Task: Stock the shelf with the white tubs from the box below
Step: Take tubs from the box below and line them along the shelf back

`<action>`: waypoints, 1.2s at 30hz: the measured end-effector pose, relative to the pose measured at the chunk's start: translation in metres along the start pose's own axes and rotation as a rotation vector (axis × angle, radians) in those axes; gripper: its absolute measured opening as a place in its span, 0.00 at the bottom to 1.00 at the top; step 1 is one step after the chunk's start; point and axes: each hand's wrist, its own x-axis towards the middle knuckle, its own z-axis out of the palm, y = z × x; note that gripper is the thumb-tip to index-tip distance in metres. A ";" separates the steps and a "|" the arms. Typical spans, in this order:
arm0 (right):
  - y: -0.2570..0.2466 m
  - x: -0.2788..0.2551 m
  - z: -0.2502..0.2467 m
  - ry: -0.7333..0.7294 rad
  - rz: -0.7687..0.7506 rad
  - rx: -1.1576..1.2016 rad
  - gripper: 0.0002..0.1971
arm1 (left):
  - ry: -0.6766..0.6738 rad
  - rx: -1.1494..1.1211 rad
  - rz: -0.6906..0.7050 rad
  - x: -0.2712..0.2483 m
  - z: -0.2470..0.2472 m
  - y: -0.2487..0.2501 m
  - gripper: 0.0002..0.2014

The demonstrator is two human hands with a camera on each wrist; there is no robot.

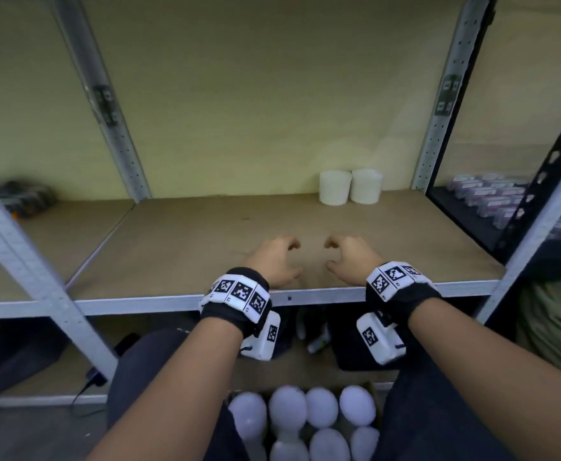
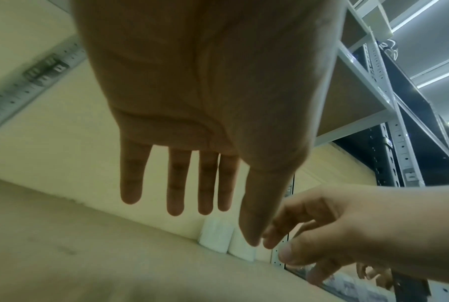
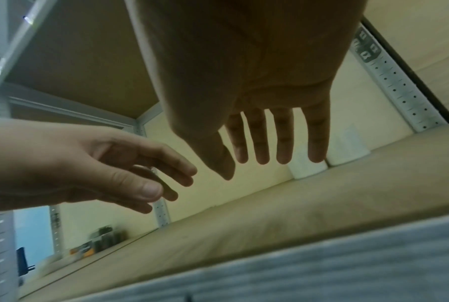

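**Presently: both hands empty over shelf, two tubs placed**

Currently noted at the shelf point(image 1: 206, 234), brown board surface with grey metal front rail:

- Left hand point(image 1: 274, 261) just inside the front edge, near the middle of the rail; fingers loosely curled in the head view, hanging relaxed and spread in the left wrist view point(image 2: 205, 102). Nothing held.
- Right hand point(image 1: 350, 257) just beside it, also at the front edge; fingers relaxed and apart point(image 3: 257, 81). Nothing held. Hands close together, not touching.
- Two white tubs point(image 1: 350, 187) upright at the back edge, toward the back right corner, side by side and touching or nearly so, against the yellow wall. Seen again blurred in the left wrist view point(image 2: 225, 237) and the right wrist view point(image 3: 329, 155).
- Box point(image 1: 370, 389) below the shelf, between the person's knees; more white tubs point(image 1: 305, 417) packed inside, round lids up, in rows.
- Wrist bands point(image 1: 239, 292) with black-and-white markers on both forearms.
- Dark packages point(image 1: 23, 197) at the back left of the neighbouring shelf; contents not legible.
- Purple-labelled packs point(image 1: 492, 197) in rows on the dark shelf to the right.
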 end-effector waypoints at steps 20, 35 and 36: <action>-0.008 -0.056 0.203 -0.479 -0.008 -0.092 0.24 | -0.463 -0.011 -0.368 -0.081 0.153 -0.118 0.31; 0.025 -0.054 0.320 -0.809 0.145 -0.224 0.52 | -0.636 0.047 -0.479 -0.081 0.270 -0.175 0.40; 0.025 -0.055 0.323 -0.819 0.158 -0.225 0.53 | -0.634 0.037 -0.492 -0.083 0.276 -0.179 0.43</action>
